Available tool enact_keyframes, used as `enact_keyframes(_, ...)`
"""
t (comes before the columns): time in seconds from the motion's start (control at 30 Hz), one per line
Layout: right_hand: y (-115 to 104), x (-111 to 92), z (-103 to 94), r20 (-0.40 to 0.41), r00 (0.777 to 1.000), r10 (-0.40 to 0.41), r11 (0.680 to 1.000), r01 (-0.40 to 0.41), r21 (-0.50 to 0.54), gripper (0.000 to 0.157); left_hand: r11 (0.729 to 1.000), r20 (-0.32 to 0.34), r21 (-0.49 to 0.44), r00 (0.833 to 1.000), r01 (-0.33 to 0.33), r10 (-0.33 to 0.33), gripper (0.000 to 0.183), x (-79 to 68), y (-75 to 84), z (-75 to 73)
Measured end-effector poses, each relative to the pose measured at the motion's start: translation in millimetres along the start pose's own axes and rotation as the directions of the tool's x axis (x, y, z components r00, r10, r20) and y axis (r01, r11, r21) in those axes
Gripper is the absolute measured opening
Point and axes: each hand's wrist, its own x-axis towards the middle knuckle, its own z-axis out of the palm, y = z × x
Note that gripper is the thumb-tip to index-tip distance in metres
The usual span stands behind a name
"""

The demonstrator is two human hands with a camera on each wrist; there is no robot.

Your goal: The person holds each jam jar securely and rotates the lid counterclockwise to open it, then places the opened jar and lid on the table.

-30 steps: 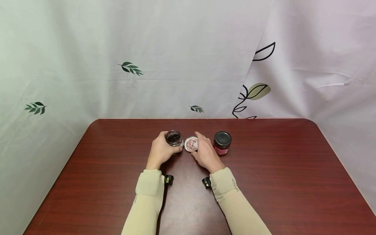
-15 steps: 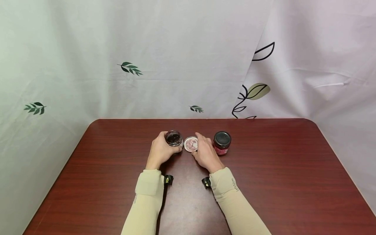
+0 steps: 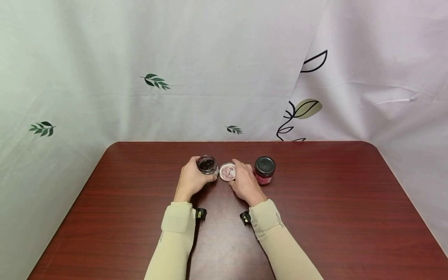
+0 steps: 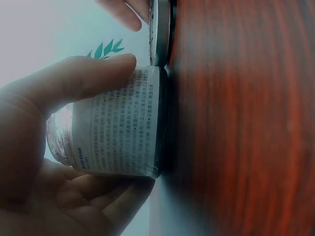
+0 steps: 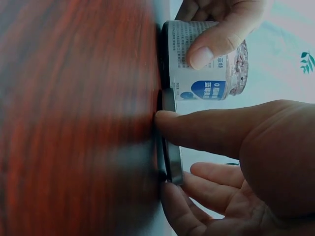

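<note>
Clasping jar [image 4: 118, 128] within left hand [image 3: 191, 179]

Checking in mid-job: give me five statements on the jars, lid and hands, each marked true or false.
1. The left hand holds the open jar. True.
2. The right hand grips the loose lid at its edge. True.
3. The open jar is lying on its side. False: it stands upright on the table.
4. The loose lid lies with its inside facing up. True.
5. The capped jar stands between the hands. False: it stands to the right of the right hand.
</note>
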Motion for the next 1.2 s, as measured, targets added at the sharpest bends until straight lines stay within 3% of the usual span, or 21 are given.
enact_keyframes(0.83, -1.5, -1.7, 0.3, 0.001, 1.0, -0.002, 1.0, 0.002, -0.015, 0.069, 0.999, 0.047, -0.023, 0.999, -0.023, 0.024, 0.085, 0.8, -1.1, -1.8)
enact_keyframes(1.2, -5.9, -4.3, -3.5, 0.009, 1.0, 0.001, 1.0, -0.001, 0.02, 0.072, 0.999, 0.126, -0.046, 0.992, -0.018, 0.023, 0.113, 0.5, -1.0, -8.0)
